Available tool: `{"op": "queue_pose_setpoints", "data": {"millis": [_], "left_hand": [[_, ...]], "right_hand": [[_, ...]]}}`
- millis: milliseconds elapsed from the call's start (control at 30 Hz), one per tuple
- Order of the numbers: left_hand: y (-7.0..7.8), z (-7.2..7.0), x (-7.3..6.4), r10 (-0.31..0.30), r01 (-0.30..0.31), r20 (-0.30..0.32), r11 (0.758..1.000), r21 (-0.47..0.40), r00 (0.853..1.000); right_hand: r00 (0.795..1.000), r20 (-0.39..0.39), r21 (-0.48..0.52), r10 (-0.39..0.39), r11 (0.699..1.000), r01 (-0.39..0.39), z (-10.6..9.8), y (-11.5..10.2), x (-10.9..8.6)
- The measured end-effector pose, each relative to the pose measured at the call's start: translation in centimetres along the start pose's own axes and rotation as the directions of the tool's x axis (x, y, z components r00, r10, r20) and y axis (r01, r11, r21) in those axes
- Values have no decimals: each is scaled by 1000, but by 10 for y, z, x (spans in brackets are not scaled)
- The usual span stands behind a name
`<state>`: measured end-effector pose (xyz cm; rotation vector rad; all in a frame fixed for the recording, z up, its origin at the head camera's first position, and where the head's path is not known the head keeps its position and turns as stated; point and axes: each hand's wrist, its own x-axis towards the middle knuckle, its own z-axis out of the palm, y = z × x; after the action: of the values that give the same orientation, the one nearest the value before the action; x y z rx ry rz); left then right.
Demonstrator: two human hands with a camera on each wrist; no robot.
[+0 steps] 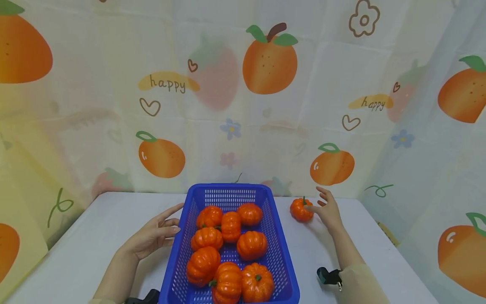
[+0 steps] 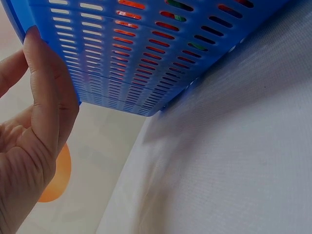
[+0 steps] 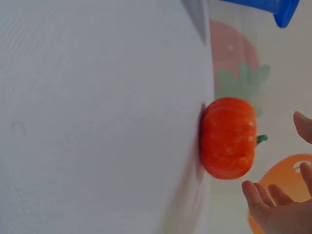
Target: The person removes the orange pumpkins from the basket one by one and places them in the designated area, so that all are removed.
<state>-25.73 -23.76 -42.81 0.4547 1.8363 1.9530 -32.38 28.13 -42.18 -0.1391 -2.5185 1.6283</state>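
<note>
A small orange pumpkin (image 1: 301, 211) with a green stem stands upright on the table, right of a blue plastic basket (image 1: 285, 249). My right hand (image 1: 328, 212) is beside this pumpkin, fingers spread and thumb toward it. In the right wrist view a gap shows between the fingertips (image 3: 249, 187) and the pumpkin (image 3: 228, 138). My left hand (image 1: 153, 234) is at the basket's left side with loosely extended fingers. The left wrist view shows its fingertips (image 2: 33, 36) against the basket's slotted wall (image 2: 112, 53). Several more pumpkins (image 1: 252, 245) lie inside the basket.
The white table (image 1: 91, 240) ends at a hanging curtain (image 1: 258, 135) printed with fruit, hearts and flowers. A black wrist device (image 1: 328, 276) is on the right forearm, by a beige sleeve (image 1: 362, 285). Another dark device (image 1: 146, 297) shows at the left wrist.
</note>
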Motion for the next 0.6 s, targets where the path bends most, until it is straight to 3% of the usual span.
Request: {"op": "queue_pose_setpoints", "data": {"millis": [333,500,600], "left_hand": [[0,0,-1,4,-4,2,1000,4,1000],[0,0,-1,14,-14,12,1000,-4,1000],[0,0,-1,21,-20,18,1000,-20,1000]], "right_hand": [[988,84,73,-132,989,126,11,-32,-12],[967,140,76,-214,976,205,22,-45,-19],[944,190,92,-270,962,257,30,-53,-25]]}}
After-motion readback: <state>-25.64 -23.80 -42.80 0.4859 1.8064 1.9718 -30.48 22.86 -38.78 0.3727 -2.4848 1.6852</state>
